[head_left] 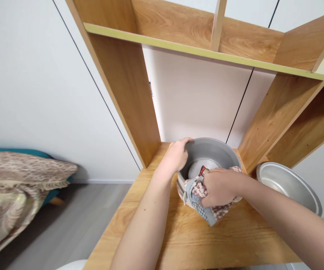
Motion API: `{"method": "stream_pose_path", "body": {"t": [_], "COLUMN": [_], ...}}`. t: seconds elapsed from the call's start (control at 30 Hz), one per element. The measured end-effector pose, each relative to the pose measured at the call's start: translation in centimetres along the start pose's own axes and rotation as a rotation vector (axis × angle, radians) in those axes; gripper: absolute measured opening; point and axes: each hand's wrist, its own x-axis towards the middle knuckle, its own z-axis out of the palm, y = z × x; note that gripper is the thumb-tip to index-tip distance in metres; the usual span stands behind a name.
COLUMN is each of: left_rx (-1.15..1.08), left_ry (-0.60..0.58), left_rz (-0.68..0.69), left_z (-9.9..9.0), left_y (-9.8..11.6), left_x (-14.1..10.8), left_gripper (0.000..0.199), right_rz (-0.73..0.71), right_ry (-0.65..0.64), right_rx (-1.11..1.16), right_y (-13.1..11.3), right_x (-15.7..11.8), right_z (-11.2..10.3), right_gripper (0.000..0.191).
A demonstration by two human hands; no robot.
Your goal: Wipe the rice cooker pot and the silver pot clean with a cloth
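Note:
A round grey metal pot (pixel 207 146) stands on the wooden shelf surface, its inside visible down to the pale bottom. My left hand (pixel 177 154) is closed on the pot's left rim, with the fingers hooked over the edge. My right hand (pixel 219 187) is closed on a patterned cloth (pixel 207 213) in brown, white and grey-blue, which lies bunched over the near rim and hangs down outside. A small red label or piece (pixel 203 170) shows beside my right hand at the pot's opening; what it belongs to is hidden. The fingertips of my right hand are partly covered by the cloth.
An oval silver metal basin (pixel 290 187) sits right of the pot, partly behind my right forearm. Upright wooden boards (pixel 125 93) and a yellow-edged shelf (pixel 179 45) frame the space. At the left, a teal seat holds a tan patterned throw (pixel 18 172) above the grey floor (pixel 94 217).

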Motion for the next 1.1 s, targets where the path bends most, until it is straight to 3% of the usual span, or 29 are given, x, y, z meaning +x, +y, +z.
{"method": "stream_pose_path", "body": {"t": [0.2,0.47,0.8,1.1], "left_rx": [-0.021,-0.028,-0.01,0.053], "left_ry": [0.016,0.013,0.004,0.003], "left_rz": [0.012,0.016,-0.01,-0.071], "left_z": [0.1,0.2,0.0,-0.1], "left_y": [-0.1,-0.3,0.2,0.5], "left_x": [-0.1,-0.1,-0.2,-0.4], "left_gripper": [0.074,0.073,0.072,0.065], "right_rz": [0.044,-0.013,0.013,0.0], "right_ry": [0.079,-0.099,0.068,-0.039], "right_rx": [-0.068,0.024,-0.05,-0.024], "right_y": [-0.9,0.1,-0.5,-0.2], "right_x": [-1.3,-0.1,-1.0,-0.7], "right_z": [1.1,-0.3,1.1,0.1], "right_gripper": [0.042,0.038,0.042,0.042]}}
